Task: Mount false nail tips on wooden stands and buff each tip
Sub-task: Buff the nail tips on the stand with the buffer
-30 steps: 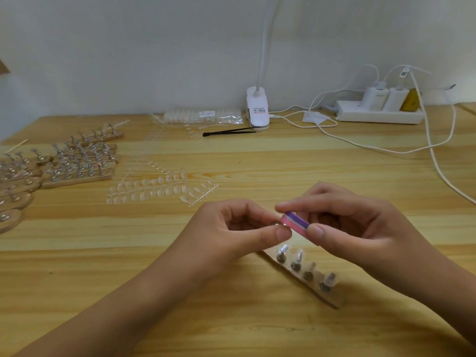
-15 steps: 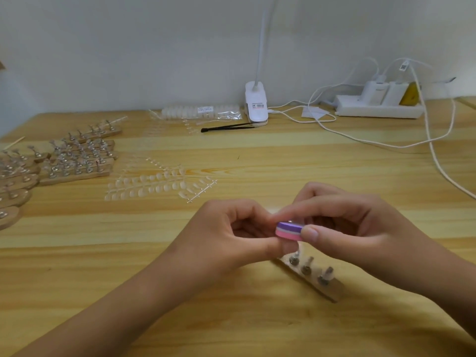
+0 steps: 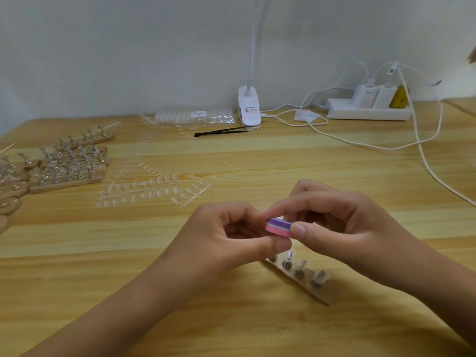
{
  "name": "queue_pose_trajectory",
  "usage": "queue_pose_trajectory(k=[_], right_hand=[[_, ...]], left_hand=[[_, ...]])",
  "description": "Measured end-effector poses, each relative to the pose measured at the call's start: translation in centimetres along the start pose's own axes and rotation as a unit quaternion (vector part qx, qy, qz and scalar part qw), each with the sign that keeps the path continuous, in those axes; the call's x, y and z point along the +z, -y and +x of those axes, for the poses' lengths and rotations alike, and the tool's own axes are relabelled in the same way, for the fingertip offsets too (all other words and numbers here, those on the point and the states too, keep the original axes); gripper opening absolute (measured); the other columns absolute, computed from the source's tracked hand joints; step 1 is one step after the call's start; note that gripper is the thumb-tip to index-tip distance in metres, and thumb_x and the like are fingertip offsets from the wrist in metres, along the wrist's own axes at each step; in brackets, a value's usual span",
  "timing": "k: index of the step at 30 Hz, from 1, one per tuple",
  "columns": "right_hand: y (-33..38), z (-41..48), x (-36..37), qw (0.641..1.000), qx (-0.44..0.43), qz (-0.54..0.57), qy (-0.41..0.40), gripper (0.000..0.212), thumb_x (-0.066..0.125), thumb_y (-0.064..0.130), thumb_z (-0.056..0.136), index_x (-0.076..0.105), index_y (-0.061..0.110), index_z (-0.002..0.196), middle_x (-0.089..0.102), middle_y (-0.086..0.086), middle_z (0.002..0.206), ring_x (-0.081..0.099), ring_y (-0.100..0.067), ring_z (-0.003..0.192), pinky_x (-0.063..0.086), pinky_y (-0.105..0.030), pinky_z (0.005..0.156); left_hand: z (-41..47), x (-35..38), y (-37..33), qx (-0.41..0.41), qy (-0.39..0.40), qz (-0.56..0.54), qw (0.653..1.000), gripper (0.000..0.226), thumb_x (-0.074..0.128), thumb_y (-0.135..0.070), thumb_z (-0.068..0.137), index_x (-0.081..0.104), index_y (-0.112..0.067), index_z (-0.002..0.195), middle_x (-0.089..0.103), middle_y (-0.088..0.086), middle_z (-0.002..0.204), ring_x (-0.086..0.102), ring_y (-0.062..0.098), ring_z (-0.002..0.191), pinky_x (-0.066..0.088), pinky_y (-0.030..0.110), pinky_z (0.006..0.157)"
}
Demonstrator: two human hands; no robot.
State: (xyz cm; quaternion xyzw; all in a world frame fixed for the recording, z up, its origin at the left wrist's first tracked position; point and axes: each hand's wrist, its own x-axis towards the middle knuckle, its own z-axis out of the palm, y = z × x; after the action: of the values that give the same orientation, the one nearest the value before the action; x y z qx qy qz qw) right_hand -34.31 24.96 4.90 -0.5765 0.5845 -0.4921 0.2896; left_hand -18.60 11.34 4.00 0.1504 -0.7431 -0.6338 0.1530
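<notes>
Buffer block (image 3: 279,227), purple/white/pink layers, roughly level, pinched in right hand (image 3: 347,228) near centre. Just below it, wooden stand (image 3: 319,292), a flat strip lying diagonally, metal pegs carrying clear nail tips (image 3: 320,275). Loose clear tips on sprues (image 3: 144,191) flat, left of centre. More pegged stands (image 3: 69,182) clustered far left.

On the bench (image 3: 257,331), one stand (image 3: 298,276) lies nearest me. The other stands (image 3: 67,171) sit far to my left, with tip strips (image 3: 152,189) between. Behind, by the wall, stands the lamp clip (image 3: 248,109), with tweezers (image 3: 221,131) before it and the power strip (image 3: 368,112) to its right.
</notes>
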Motion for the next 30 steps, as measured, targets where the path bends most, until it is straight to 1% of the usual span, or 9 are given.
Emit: queue_pose_trajectory(k=[2, 5, 10, 15, 19, 23, 25, 28, 30], right_hand=[[0.1, -0.2, -0.3, 1.0, -0.005, 0.002, 0.0, 0.023, 0.067, 0.031, 0.084, 0.076, 0.031, 0.105, 0.057, -0.001, 0.085, 0.056, -0.01, 0.073, 0.043, -0.011, 0.069], [0.0, 0.1, -0.1, 1.0, -0.004, 0.003, -0.012, 0.02, 0.069, 0.025, 0.083, 0.077, 0.03, 0.101, 0.057, 0.001, 0.082, 0.055, -0.004, 0.072, 0.043, -0.01, 0.067], [0.0, -0.1, 0.1, 0.999, -0.009, 0.024, -0.027, 0.022, 0.067, 0.034, 0.081, 0.074, 0.032, 0.101, 0.058, 0.003, 0.082, 0.056, -0.018, 0.073, 0.046, -0.016, 0.069], [-0.5, 0.2, 1.3, 0.993, -0.03, 0.086, -0.077, 0.024, 0.068, 0.007, 0.081, 0.064, 0.019, 0.102, 0.068, -0.001, 0.084, 0.067, -0.015, 0.079, 0.054, -0.023, 0.074], [-0.7, 0.1, 1.5, 0.986, -0.049, 0.101, -0.127, 0.027, 0.065, 0.003, 0.079, 0.059, 0.021, 0.099, 0.066, 0.004, 0.084, 0.067, -0.011, 0.078, 0.052, -0.019, 0.073], [-0.9, 0.4, -0.6, 0.983, 0.006, 0.111, -0.146, 0.027, 0.069, 0.023, 0.074, 0.065, 0.032, 0.1, 0.066, 0.007, 0.083, 0.067, -0.01, 0.079, 0.052, -0.016, 0.075], [-1.5, 0.6, -1.6, 0.984, 0.078, 0.116, -0.11, 0.028, 0.068, 0.023, 0.076, 0.069, 0.034, 0.102, 0.068, 0.005, 0.085, 0.069, -0.013, 0.08, 0.054, -0.018, 0.077], [-2.1, 0.8, -2.2, 0.981, 0.148, 0.102, -0.071, 0.024, 0.075, 0.027, 0.077, 0.073, 0.034, 0.099, 0.07, 0.007, 0.086, 0.069, -0.01, 0.079, 0.054, -0.017, 0.072], [-2.2, 0.9, -2.4, 0.98, 0.165, 0.098, -0.059, 0.026, 0.067, 0.032, 0.073, 0.074, 0.033, 0.098, 0.07, 0.008, 0.087, 0.068, -0.007, 0.078, 0.053, -0.016, 0.071]], left_hand=[[0.0, -0.2, 0.0, -0.009, -0.016, -0.014, 1.0, 0.021, 0.088, -0.033, 0.062, 0.077, -0.027, 0.078, 0.075, 0.0, 0.081, 0.071, 0.009, 0.075, 0.053, 0.016, 0.068], [0.1, 0.0, -0.1, -0.011, -0.008, -0.011, 1.0, 0.017, 0.088, -0.032, 0.065, 0.076, -0.028, 0.076, 0.074, -0.003, 0.077, 0.07, 0.007, 0.074, 0.05, 0.014, 0.066], [0.2, -0.3, 0.0, -0.013, -0.025, -0.041, 0.999, 0.022, 0.085, -0.034, 0.063, 0.078, -0.025, 0.081, 0.075, -0.001, 0.079, 0.069, 0.006, 0.073, 0.052, 0.015, 0.067], [0.7, -0.1, 0.8, -0.017, -0.053, -0.128, 0.99, 0.025, 0.08, -0.04, 0.067, 0.079, -0.023, 0.086, 0.075, -0.003, 0.087, 0.069, 0.005, 0.079, 0.051, 0.014, 0.071], [0.8, -0.8, 1.2, -0.027, -0.075, -0.155, 0.985, 0.028, 0.081, -0.042, 0.07, 0.078, -0.023, 0.09, 0.076, -0.002, 0.091, 0.069, 0.005, 0.083, 0.052, 0.013, 0.074], [0.7, -2.3, 1.3, -0.006, -0.078, 0.011, 0.997, 0.036, 0.065, -0.059, 0.074, 0.076, -0.034, 0.096, 0.074, -0.01, 0.097, 0.068, 0.004, 0.092, 0.052, 0.015, 0.085], [0.6, -2.6, 1.4, 0.018, -0.073, 0.116, 0.99, 0.031, 0.061, -0.061, 0.079, 0.076, -0.038, 0.093, 0.072, -0.016, 0.095, 0.066, 0.0, 0.09, 0.049, 0.011, 0.079], [0.4, -2.2, 1.8, 0.04, -0.065, 0.182, 0.98, 0.017, 0.066, -0.046, 0.087, 0.076, -0.034, 0.085, 0.07, -0.016, 0.087, 0.062, 0.0, 0.08, 0.043, 0.009, 0.068], [0.5, -1.9, 2.1, 0.054, -0.062, 0.218, 0.972, 0.014, 0.066, -0.039, 0.088, 0.077, -0.032, 0.086, 0.069, -0.014, 0.085, 0.062, 0.005, 0.08, 0.044, 0.012, 0.067]])
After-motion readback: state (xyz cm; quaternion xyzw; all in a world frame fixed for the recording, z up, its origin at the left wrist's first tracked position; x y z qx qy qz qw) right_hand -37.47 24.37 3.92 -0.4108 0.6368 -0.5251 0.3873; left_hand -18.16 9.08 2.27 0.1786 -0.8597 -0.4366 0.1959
